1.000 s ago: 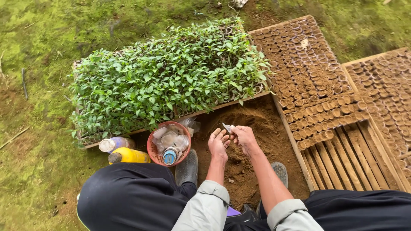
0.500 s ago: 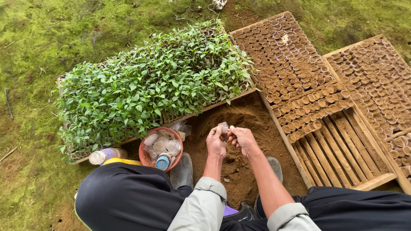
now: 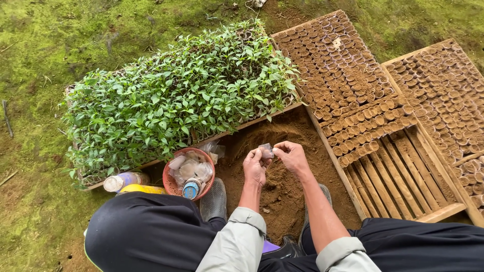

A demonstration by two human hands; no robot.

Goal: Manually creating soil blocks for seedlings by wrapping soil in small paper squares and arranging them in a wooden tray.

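My left hand (image 3: 255, 167) and my right hand (image 3: 291, 155) meet over a heap of loose brown soil (image 3: 282, 174). Between their fingertips they pinch a small clear plastic pouch (image 3: 265, 150), held just above the heap. A wooden slatted tray (image 3: 393, 176) lies to the right, its far half packed with several rows of small soil-filled pots (image 3: 370, 128). My knees in dark trousers frame the bottom of the view.
A tray of green seedlings (image 3: 176, 95) stands behind the soil at left. A red mesh basket (image 3: 191, 173) with bags and a blue-capped jar sits beside a plastic bottle (image 3: 123, 180) and a yellow bottle (image 3: 143, 189). More pot trays (image 3: 443, 90) lie right. Mossy ground surrounds.
The left hand went from palm-up and open to pinching the pouch together with the right hand. The view shifted slightly, so the trays sit further left and up.
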